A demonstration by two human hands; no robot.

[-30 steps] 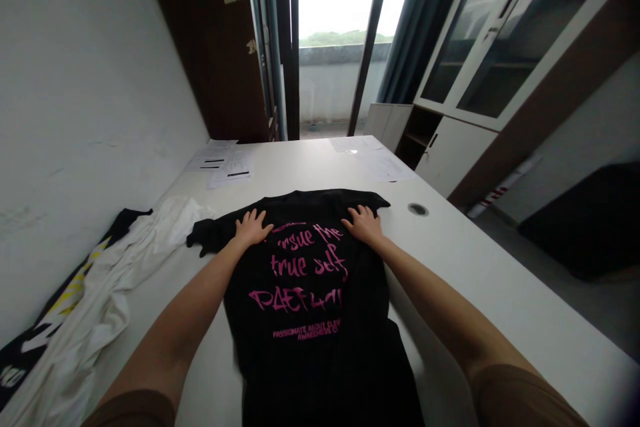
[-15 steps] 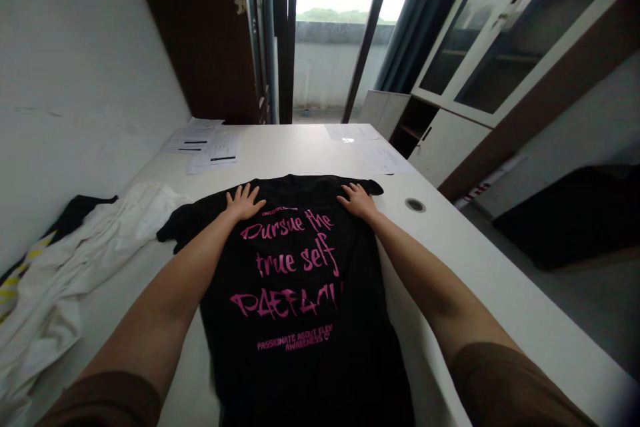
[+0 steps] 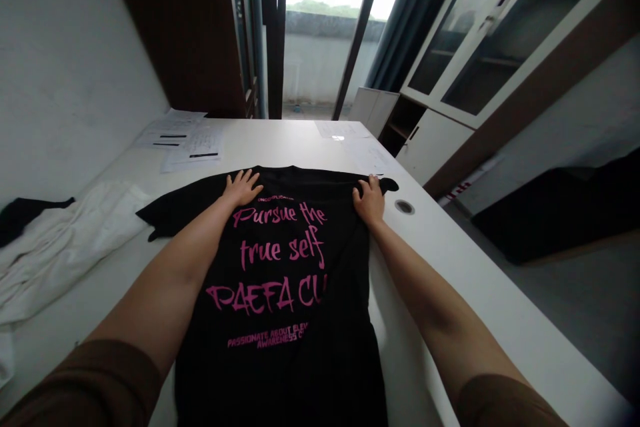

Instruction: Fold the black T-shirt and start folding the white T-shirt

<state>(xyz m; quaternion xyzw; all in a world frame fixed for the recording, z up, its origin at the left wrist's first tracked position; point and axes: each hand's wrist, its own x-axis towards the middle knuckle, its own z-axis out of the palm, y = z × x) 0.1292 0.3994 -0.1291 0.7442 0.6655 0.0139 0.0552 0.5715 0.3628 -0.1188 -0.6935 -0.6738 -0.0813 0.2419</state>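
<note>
A black T-shirt (image 3: 300, 373) with pink lettering lies spread on the white table, its collar edge away from me and its lower part running out of view at the bottom. Across the upper left of the shirt, my left hand (image 3: 243, 188) rests flat with fingers spread. My right hand (image 3: 370, 201) presses on the upper right shoulder beside the short sleeve, thumb apart from the other fingers. The left sleeve (image 3: 167, 207) fans out past my left hand. Diagonal creases run down the right side of the shirt and hide some letters.
White cloth (image 3: 75, 240) lies crumpled at the left, with a black cloth (image 3: 25, 217) behind it. Printed papers (image 3: 193, 147) are at the table's far left, more sheets (image 3: 345, 130) at far right. A round cable hole (image 3: 405, 207) sits near the right edge. Cabinets (image 3: 440, 140) stand beyond.
My right hand has shifted right, drawing the right shoulder and sleeve outward. The left sleeve lies flatter and more stretched out. The view has turned slightly to the right.
</note>
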